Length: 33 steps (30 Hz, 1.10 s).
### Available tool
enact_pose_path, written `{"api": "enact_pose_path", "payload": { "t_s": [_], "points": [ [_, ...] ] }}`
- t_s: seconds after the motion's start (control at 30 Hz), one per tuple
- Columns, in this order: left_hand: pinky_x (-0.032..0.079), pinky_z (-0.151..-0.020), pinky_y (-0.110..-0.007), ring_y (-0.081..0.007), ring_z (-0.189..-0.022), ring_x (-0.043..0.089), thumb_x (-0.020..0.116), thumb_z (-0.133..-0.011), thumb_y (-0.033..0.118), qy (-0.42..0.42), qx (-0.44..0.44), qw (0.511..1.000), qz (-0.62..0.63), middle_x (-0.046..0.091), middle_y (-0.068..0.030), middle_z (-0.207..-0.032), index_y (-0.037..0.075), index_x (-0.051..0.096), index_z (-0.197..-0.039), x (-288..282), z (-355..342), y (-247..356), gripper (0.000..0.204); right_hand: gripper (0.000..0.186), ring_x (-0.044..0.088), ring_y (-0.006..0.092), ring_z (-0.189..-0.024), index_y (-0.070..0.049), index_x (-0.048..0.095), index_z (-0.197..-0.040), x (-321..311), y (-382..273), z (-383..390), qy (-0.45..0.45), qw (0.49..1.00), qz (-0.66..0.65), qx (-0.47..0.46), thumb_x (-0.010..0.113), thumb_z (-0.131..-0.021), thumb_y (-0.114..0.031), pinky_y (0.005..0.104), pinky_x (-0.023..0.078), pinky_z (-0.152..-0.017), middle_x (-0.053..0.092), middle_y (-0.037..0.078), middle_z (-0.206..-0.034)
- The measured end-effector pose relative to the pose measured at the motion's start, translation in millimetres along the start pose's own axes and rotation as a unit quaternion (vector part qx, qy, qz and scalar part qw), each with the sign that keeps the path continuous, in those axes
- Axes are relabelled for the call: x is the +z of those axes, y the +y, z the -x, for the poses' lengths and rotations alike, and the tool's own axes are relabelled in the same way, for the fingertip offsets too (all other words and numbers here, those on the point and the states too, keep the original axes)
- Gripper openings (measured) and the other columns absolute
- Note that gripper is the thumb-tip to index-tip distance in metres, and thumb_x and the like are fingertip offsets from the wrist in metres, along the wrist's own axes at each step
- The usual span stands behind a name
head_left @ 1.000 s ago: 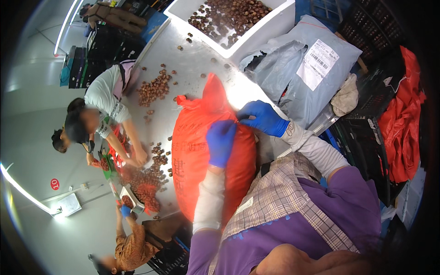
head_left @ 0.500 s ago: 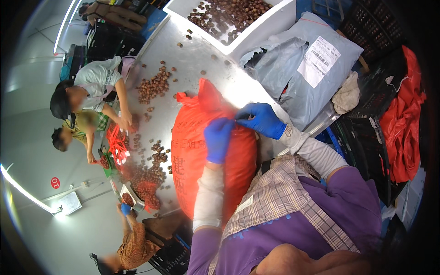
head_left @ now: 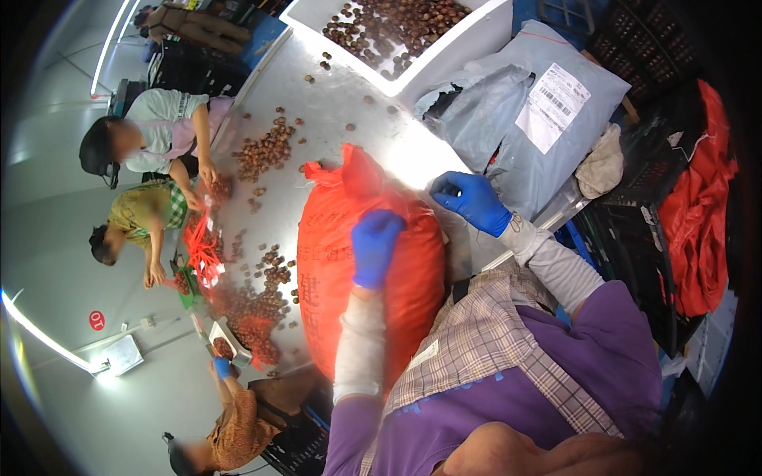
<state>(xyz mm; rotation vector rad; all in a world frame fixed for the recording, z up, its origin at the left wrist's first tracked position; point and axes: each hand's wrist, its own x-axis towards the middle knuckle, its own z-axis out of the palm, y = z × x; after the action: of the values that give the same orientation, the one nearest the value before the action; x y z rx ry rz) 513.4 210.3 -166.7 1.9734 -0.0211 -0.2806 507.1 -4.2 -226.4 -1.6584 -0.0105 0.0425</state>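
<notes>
A large red woven sack (head_left: 361, 301) stands full on the steel table, its top bunched up. My left hand (head_left: 376, 246), in a blue glove, has its fingers curled closed on the sack's upper front, gripping its fabric. My right hand (head_left: 472, 202), also gloved blue, is raised just right of the sack, apart from it, fingers bent into a pinch; whatever they hold is too small to make out. A grey plastic parcel bag (head_left: 516, 119) with a white label lies beyond my right hand.
A white foam box (head_left: 309, 24) of round brown fruit is behind, loose fruit (head_left: 266, 151) on the steel table (head_left: 317, 119). Co-workers (head_left: 127, 147) work along the left edge with red mesh bags (head_left: 205, 246). Black crates (head_left: 635, 246) with red sacking stand at right.
My right hand has pulled away rightward from the sack's top and from my left hand. The bunched top sits lower. The co-workers at left have shifted their bodies and hands.
</notes>
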Motion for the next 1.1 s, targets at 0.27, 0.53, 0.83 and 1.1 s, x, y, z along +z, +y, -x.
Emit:
{"api": "enact_pose_path", "payload": {
  "t_s": [0.27,0.53,0.83,1.1],
  "points": [
    [0.039,-0.054,-0.023,-0.0046,-0.057,0.045,0.067,-0.084,0.012,0.093,0.067,0.989,-0.093,0.055,0.0019,-0.065,0.000,0.063,-0.077,14.7,-5.5,18.0,0.014,0.020,0.055,0.0072,-0.068,-0.007,0.068,-0.100,2.4,-17.3,-15.1,0.079,0.997,0.005,-0.004,0.068,-0.081,-0.013,0.0234,0.047,-0.065,0.066,0.004,-0.081],
    [0.039,-0.059,-0.021,-0.0038,-0.065,0.043,0.068,-0.084,0.012,0.099,0.128,0.982,-0.099,0.052,0.0042,-0.068,0.001,0.058,-0.077,11.9,-45.5,42.5,0.016,0.023,0.066,0.0136,-0.080,-0.006,0.068,-0.105,14.4,-49.0,-52.6,-0.013,0.999,-0.033,-0.031,0.067,-0.084,-0.015,0.0280,0.052,-0.072,0.070,0.010,-0.092],
    [0.041,-0.061,-0.021,-0.0052,-0.067,0.050,0.061,-0.083,0.003,0.068,0.024,0.996,0.054,0.055,0.0029,-0.070,0.002,0.059,-0.077,-3.5,-33.7,31.9,0.006,0.010,0.059,0.0108,-0.072,-0.002,0.063,-0.088,15.6,-31.2,-65.7,0.069,0.991,-0.003,-0.113,0.067,-0.082,-0.010,0.0278,0.049,-0.068,0.065,0.008,-0.079],
    [0.045,-0.068,-0.022,-0.0091,-0.071,0.057,0.060,-0.082,0.000,0.093,-0.065,0.968,0.225,0.061,-0.0005,-0.077,0.001,0.064,-0.087,-9.7,-24.9,19.0,0.006,0.017,0.060,0.0074,-0.083,-0.005,0.068,-0.101,15.9,-43.9,-53.1,-0.067,0.995,-0.041,-0.055,0.066,-0.085,-0.012,0.0237,0.048,-0.075,0.068,0.002,-0.090]
  ]
}}
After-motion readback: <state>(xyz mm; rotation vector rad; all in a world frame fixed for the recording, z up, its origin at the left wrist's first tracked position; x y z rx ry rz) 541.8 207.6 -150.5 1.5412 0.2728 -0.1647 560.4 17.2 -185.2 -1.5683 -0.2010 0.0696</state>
